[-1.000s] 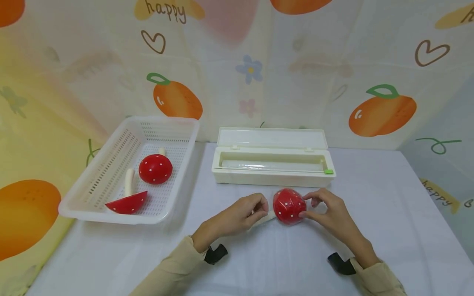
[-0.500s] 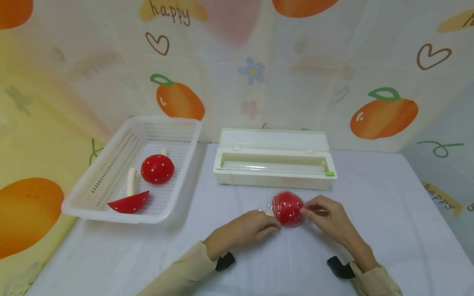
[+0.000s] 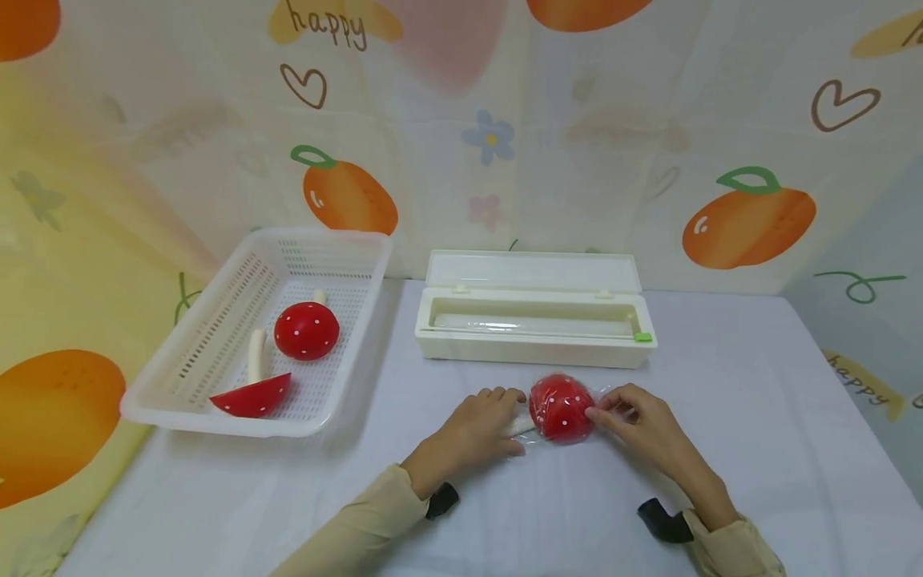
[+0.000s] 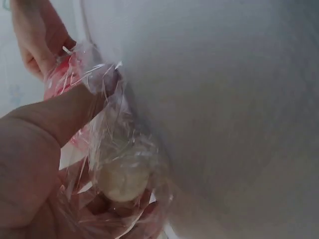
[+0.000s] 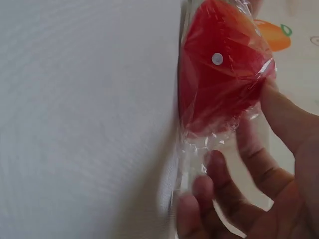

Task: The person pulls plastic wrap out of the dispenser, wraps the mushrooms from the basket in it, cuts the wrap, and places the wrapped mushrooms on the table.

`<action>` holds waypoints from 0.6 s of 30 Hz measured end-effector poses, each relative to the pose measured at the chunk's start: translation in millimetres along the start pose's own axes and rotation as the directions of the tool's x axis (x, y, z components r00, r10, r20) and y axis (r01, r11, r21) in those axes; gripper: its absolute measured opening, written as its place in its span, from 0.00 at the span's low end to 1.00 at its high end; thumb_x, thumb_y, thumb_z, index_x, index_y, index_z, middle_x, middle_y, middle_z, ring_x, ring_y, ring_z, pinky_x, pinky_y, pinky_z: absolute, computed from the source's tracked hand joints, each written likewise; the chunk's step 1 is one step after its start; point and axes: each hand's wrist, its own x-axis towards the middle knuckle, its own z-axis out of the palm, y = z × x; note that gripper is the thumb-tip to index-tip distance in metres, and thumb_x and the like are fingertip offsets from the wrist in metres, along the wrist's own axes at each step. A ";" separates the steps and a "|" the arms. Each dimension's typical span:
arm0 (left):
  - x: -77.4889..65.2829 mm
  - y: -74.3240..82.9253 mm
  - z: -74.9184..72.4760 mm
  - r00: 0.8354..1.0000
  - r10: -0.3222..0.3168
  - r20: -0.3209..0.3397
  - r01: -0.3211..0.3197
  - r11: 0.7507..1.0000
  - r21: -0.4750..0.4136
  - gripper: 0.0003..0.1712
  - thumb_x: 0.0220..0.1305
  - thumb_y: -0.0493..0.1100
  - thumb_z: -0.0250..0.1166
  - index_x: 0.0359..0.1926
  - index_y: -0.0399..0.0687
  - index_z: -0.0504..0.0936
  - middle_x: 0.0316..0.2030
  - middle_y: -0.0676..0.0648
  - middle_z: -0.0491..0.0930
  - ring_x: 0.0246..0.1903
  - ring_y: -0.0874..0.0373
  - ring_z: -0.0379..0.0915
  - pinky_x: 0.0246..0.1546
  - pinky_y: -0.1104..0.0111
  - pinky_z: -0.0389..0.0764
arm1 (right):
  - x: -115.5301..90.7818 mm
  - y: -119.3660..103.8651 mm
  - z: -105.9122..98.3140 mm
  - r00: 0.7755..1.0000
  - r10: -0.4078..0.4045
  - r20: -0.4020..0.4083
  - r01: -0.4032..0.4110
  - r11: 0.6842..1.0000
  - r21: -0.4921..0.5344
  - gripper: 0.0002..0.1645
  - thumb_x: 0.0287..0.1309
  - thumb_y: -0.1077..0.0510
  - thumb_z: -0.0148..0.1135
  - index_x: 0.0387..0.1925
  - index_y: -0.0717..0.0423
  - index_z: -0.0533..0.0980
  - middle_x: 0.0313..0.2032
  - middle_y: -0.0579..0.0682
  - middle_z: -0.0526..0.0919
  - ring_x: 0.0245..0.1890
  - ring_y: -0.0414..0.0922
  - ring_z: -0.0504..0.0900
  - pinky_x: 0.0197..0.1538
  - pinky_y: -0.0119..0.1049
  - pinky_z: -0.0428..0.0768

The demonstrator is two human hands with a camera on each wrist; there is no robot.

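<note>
A red toy mushroom (image 3: pixel 560 409) with white dots lies on its side on the table, wrapped in clear cling film (image 5: pixel 199 144). Its pale stem (image 4: pixel 124 180) points left, with loose film bunched around it. My left hand (image 3: pixel 476 433) is around the stem, thumb on the near side and fingers on the far side, holding the film against it. On the cap's right edge my right hand (image 3: pixel 642 421) pinches the wrapped red surface between thumb and index finger. The other right fingers are spread beside the film in the right wrist view.
Behind the hands stands a white cling film box (image 3: pixel 534 349), lid up, with a film roll (image 3: pixel 530 323) inside and a green slider (image 3: pixel 642 337) at its right end. At left, a white basket (image 3: pixel 137 401) holds a whole toy mushroom (image 3: pixel 306 330) and a cut-looking one (image 3: pixel 252 396).
My left hand moved in toward the cap, then drew back a little and opened around the stem. My right fingers stay at the cap's right edge, where film now shows.
</note>
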 end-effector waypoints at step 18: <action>-3.2 5.4 3.7 0.984 0.131 -0.120 -0.136 0.990 -0.038 0.14 0.65 0.34 0.59 0.49 0.48 0.68 0.27 0.51 0.77 0.26 0.62 0.67 0.27 0.75 0.70 | -1.1 -7.8 -13.5 0.956 0.071 0.285 -0.154 0.948 0.279 0.38 0.70 0.47 0.55 0.70 0.68 0.59 0.60 0.68 0.73 0.51 0.52 0.84 0.54 0.45 0.83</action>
